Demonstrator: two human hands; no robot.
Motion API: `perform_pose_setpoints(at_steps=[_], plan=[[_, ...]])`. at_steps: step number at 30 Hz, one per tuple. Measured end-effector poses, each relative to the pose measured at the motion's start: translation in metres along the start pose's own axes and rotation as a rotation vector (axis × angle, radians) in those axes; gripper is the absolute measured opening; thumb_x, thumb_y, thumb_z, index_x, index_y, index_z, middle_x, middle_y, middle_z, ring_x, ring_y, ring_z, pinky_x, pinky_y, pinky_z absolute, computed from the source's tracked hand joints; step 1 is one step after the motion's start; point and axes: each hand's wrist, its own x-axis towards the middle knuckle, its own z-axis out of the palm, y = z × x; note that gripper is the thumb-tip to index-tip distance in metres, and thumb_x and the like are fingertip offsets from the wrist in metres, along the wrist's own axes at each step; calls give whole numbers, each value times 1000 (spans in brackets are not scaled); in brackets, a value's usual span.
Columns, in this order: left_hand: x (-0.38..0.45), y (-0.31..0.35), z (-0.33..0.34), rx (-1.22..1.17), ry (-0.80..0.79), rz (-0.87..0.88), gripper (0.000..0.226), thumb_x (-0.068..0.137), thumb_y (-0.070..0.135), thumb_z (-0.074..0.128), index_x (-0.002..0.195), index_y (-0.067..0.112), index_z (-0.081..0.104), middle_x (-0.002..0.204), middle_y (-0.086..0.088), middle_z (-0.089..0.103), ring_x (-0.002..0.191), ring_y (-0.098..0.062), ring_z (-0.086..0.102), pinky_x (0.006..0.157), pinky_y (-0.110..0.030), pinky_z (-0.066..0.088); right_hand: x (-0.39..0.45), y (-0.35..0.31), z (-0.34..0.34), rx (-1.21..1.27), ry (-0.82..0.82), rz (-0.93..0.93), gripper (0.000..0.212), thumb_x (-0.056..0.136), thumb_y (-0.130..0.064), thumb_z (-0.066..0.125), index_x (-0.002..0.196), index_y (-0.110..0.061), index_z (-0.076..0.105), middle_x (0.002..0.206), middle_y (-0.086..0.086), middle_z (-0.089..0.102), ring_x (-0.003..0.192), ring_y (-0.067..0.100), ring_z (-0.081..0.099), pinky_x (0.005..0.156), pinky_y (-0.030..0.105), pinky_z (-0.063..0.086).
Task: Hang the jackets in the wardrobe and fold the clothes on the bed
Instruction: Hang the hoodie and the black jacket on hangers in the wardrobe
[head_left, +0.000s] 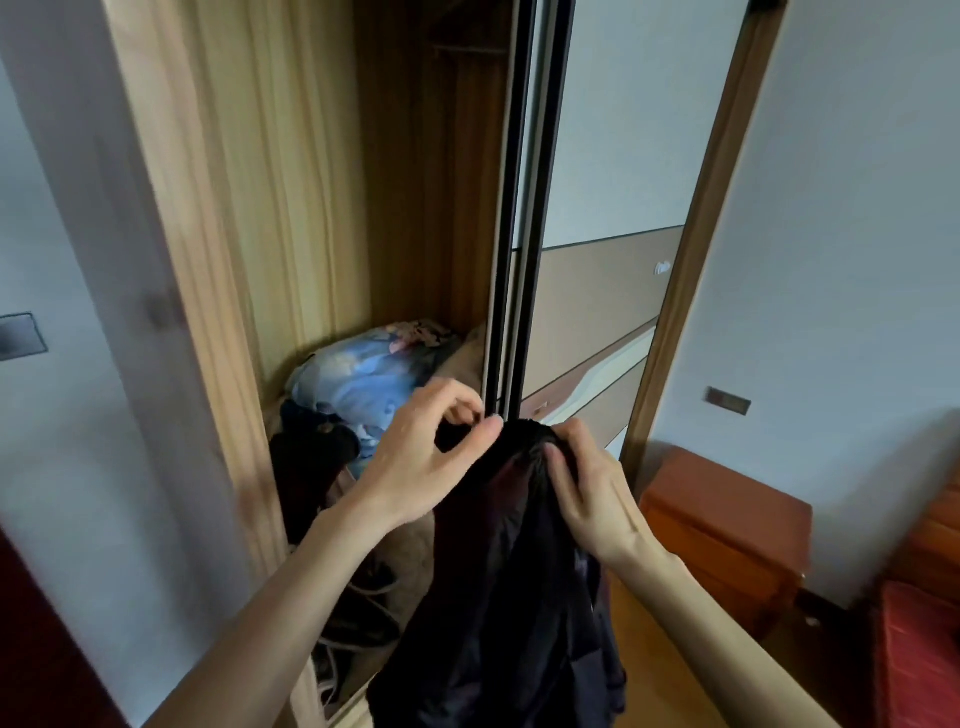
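Observation:
A dark, almost black jacket (509, 597) hangs down in front of me, held up by its top end. My left hand (421, 457) pinches the collar between thumb and forefinger. My right hand (587, 493) grips the bunched fabric right beside it, fingers curled over the top. Both hands are level with the lower part of the open wooden wardrobe (291, 234), close to the edge of its sliding door (514, 208). A hanging rail (467, 50) shows dimly high inside. No hanger is visible.
A blue patterned bundle (363, 379) and dark clothes (311, 462) are piled on the wardrobe floor. A reddish wooden nightstand (727, 535) stands at the right on a wooden floor, with a red bed edge (914, 649) beyond it. Grey walls flank the wardrobe.

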Motion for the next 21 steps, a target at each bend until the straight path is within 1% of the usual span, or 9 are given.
perform_pose_setpoints(at_steps=[1, 2, 4, 7, 11, 14, 17, 19, 21], plan=[[2, 3, 1, 5, -89, 61, 31, 91, 55, 64, 106, 28, 63, 101, 14, 62, 102, -10, 60, 93, -41, 48, 8, 2, -3, 4, 13, 4, 11, 108, -31, 45, 99, -23, 48, 89, -5, 55, 79, 7, 55, 71, 16, 40], [3, 6, 3, 106, -133, 122, 34, 87, 54, 67, 109, 29, 63, 101, 16, 62, 101, -9, 59, 93, -40, 47, 15, 4, -5, 11, 22, 7, 11, 107, -31, 45, 100, -24, 48, 89, -6, 56, 79, 7, 57, 71, 15, 40], [8, 5, 14, 346, -142, 218, 49, 81, 55, 67, 121, 28, 58, 108, 17, 57, 105, -10, 54, 97, -38, 42, 27, 10, -11, 13, 24, 11, 8, 107, -32, 46, 102, -26, 49, 92, -6, 60, 83, 8, 61, 73, 15, 43], [21, 1, 35, 411, -133, 162, 54, 79, 55, 66, 121, 27, 50, 110, 14, 53, 106, -12, 50, 98, -34, 36, 41, 19, -16, -23, 0, 9, 11, 107, -36, 47, 103, -26, 49, 93, -4, 61, 84, 12, 62, 73, 22, 47], [40, -4, 54, 481, -75, 87, 35, 79, 19, 72, 109, 19, 54, 103, 4, 59, 101, -25, 56, 86, -37, 43, 51, 31, -25, -101, -66, -72, 17, 106, -35, 53, 99, -19, 52, 89, -7, 58, 80, 6, 57, 71, 21, 45], [50, -11, 57, 406, 9, 44, 32, 80, 6, 73, 106, 19, 59, 104, 3, 63, 100, -25, 58, 75, -38, 47, 53, 48, -34, -139, -96, -93, 24, 102, -33, 65, 92, -21, 46, 76, -15, 50, 68, 4, 49, 63, 16, 38], [56, -13, 65, 380, 63, 115, 40, 79, -3, 73, 112, 16, 62, 108, 1, 63, 101, -27, 60, 77, -41, 52, 54, 70, -45, -161, -166, -46, 29, 97, -32, 73, 107, -26, 46, 67, -14, 47, 60, 6, 48, 59, 13, 36], [59, -12, 70, 369, 88, 153, 46, 77, -9, 69, 118, 12, 62, 113, -4, 63, 104, -31, 61, 78, -48, 56, 56, 85, -49, -198, -197, -25, 36, 97, -31, 73, 124, -30, 49, 66, -13, 46, 62, 6, 50, 61, 13, 37], [63, -13, 78, 353, 117, 156, 47, 78, -10, 66, 121, 8, 61, 115, -7, 62, 105, -34, 62, 83, -51, 55, 56, 99, -45, -196, -214, -8, 44, 98, -28, 70, 137, -29, 50, 70, -20, 48, 66, -1, 52, 66, 11, 39]])
